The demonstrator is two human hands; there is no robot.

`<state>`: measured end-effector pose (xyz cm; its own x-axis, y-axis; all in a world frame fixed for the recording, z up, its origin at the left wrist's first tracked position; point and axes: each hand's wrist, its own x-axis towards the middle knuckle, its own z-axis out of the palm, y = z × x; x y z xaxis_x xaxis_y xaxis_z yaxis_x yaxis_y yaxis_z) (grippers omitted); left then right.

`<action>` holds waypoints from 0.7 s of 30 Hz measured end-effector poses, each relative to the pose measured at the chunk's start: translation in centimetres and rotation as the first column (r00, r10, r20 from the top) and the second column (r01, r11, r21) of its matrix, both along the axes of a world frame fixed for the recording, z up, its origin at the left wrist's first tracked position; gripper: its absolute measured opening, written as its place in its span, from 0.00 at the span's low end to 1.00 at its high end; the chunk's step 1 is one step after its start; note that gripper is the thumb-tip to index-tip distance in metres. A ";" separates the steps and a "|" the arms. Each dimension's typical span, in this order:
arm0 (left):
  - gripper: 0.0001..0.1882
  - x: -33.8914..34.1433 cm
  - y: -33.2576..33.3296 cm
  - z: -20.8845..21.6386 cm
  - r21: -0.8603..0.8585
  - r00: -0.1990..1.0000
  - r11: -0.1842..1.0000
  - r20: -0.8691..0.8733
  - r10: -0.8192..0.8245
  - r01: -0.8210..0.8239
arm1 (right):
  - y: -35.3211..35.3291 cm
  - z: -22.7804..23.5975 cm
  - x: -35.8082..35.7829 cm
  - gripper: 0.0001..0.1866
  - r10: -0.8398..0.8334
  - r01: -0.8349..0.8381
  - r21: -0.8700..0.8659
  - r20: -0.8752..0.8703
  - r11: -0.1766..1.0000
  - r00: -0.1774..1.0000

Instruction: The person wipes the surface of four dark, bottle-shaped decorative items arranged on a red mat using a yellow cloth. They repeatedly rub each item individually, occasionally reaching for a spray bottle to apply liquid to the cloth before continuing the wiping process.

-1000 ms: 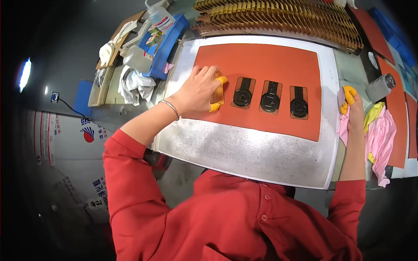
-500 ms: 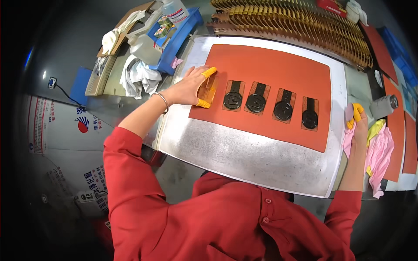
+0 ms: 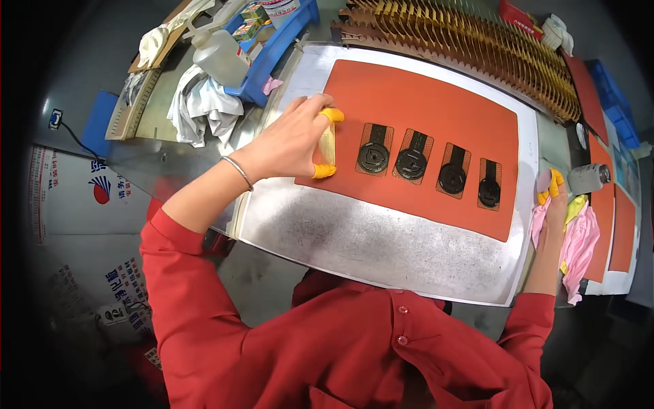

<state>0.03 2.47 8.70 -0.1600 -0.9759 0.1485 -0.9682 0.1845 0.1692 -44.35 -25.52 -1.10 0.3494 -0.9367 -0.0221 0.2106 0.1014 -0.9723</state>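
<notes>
My left hand [image 3: 289,140], with yellow finger cots on thumb and forefinger, grips a thin, see-through amber rectangular plate [image 3: 328,145] by two opposite edges, over the left edge of the orange mat [image 3: 422,102]. To its right, several similar rectangular plates [image 3: 374,149] lie in a row on the mat, each with a black round part and a strap-like strip. At the right edge of the board, my right hand [image 3: 557,198] is closed, its yellow-covered fingers around a small pale pad [image 3: 543,180]. Pink cloth [image 3: 538,221] hangs beside that hand.
The mat rests on a white-edged board [image 3: 381,235]. Behind it stands a long rack of upright amber plates [image 3: 463,51]. At left are a blue tray [image 3: 272,51], a squeeze bottle [image 3: 221,58] and white cloths [image 3: 204,109]. A grey bottle [image 3: 586,178] stands at right.
The plate in my left hand has tilted up from the mat and now looks narrower. My right hand stays at the board's right edge. The whole view has shifted slightly.
</notes>
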 end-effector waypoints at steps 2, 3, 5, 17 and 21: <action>0.37 0.7 0.6 -0.7 0.004 0.966 1.000 -0.259 0.015 -0.014 | 0.0 0.2 -0.1 0.10 -0.012 0.012 -0.010 -0.039 1.000 0.999; 0.38 1.3 1.1 -1.0 0.009 0.926 1.000 -0.376 0.026 -0.024 | 0.1 0.2 0.2 0.10 -0.014 0.014 -0.013 -0.051 1.000 0.999; 0.40 2.4 2.0 -2.2 0.050 0.920 0.998 -0.388 0.053 -0.036 | 0.0 0.4 0.5 0.09 0.013 -0.016 -0.028 -0.115 0.999 0.993; 0.35 4.3 6.6 -4.5 -0.456 0.852 0.759 -0.464 0.244 -0.466 | 6.0 13.8 16.9 0.12 0.351 -0.364 -0.005 -0.246 0.932 0.903; 0.34 8.5 7.1 -2.4 -0.628 0.746 0.402 -0.551 0.375 -0.666 | 8.0 16.7 27.6 0.10 0.540 -0.549 -0.061 -0.123 0.834 0.833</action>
<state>8.48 9.57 6.27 0.5284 -0.3285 0.7828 -0.8474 -0.1473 0.5102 -16.77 -17.49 15.56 0.8037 -0.5949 -0.0074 0.0520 0.0827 -0.9952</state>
